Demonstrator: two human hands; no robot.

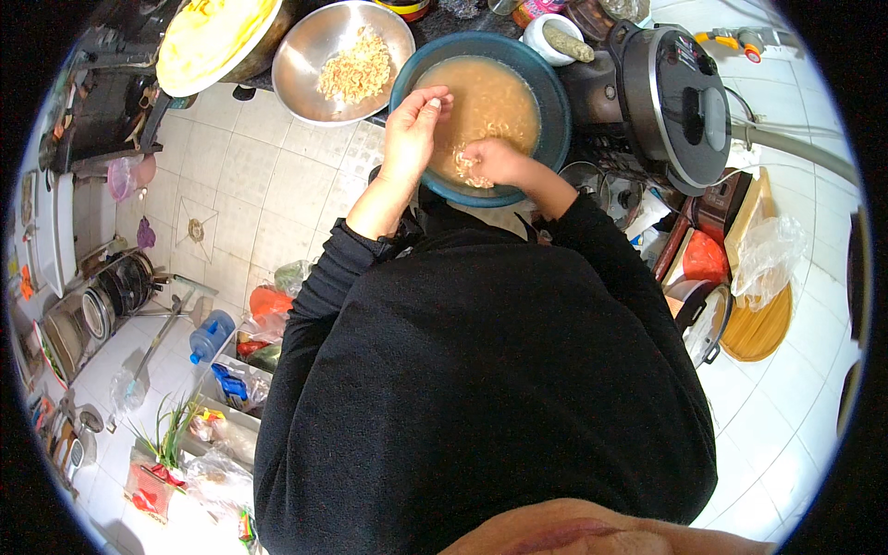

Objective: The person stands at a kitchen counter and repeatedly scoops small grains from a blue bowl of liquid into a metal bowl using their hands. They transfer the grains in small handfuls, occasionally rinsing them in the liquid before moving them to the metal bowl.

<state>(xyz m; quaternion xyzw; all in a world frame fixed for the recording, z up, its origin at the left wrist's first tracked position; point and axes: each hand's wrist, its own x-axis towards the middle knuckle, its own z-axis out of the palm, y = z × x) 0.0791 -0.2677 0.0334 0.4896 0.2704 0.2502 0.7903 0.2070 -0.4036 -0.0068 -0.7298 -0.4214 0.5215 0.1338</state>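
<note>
A blue-green basin (pixel 557 135) holds cloudy brown water (pixel 485 87) with small pale pieces in it. My right hand (pixel 496 163) dips into the near part of the basin, its curled fingers closed on a clump of the small pale pieces (pixel 472 177). Over the basin's left side is my left hand (pixel 423 121), thumb against bent fingers; whether anything small is between them cannot be told. To the left stands a wide stainless steel bowl (pixel 298 66) with a heap of similar pale brown pieces (pixel 357 66) inside.
Right of the basin are a white mortar (pixel 538 41) with a stone pestle (pixel 567 44) and a dark electric pressure cooker (pixel 666 104). A white dish of yellow food (pixel 208 41) stands at the upper left. A wok handle (pixel 156 121) juts out below that dish.
</note>
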